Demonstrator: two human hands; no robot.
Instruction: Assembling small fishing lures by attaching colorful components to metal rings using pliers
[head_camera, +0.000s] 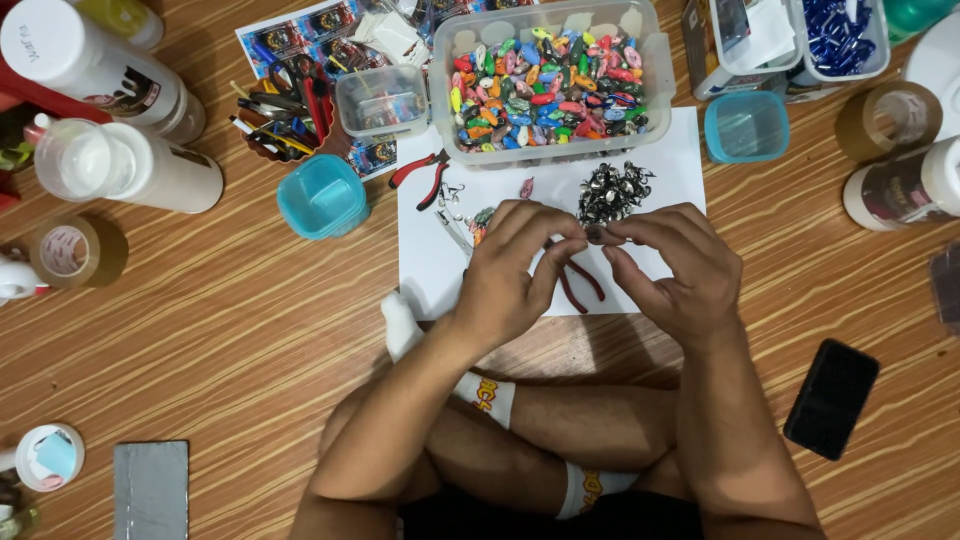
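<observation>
Nearest to me I see crossed legs in white socks (490, 395) on the wood-grain floor (240, 330). A black phone (831, 397) lies to the right of the knees, well apart from both hands.

Above the legs, the left hand (510, 270) and right hand (670, 270) meet over a white sheet of paper (650, 165). The fingertips of both hands are pinched together around a small dark piece (594, 233); it is too small to identify. The remaining fingers are curled. Red-handled pliers (580, 285) lie on the sheet under the left hand, partly hidden by it.

Just beyond the fingertips I see a pile of small metal rings and clasps (612, 190) on the sheet. A second pair of red-handled pliers (425, 175) lies at the sheet's left edge, beside a blue lidded tub (322, 196).

Farther out, a clear plastic bin of multicoloured beads (545, 85) rests on the sheet's top edge. A small clear box (380, 100) stands just left of it, and a blue-rimmed container (746, 126) to its right. Rolls of brown tape (75, 250) and white bottles (125, 165) occupy the far left.
</observation>
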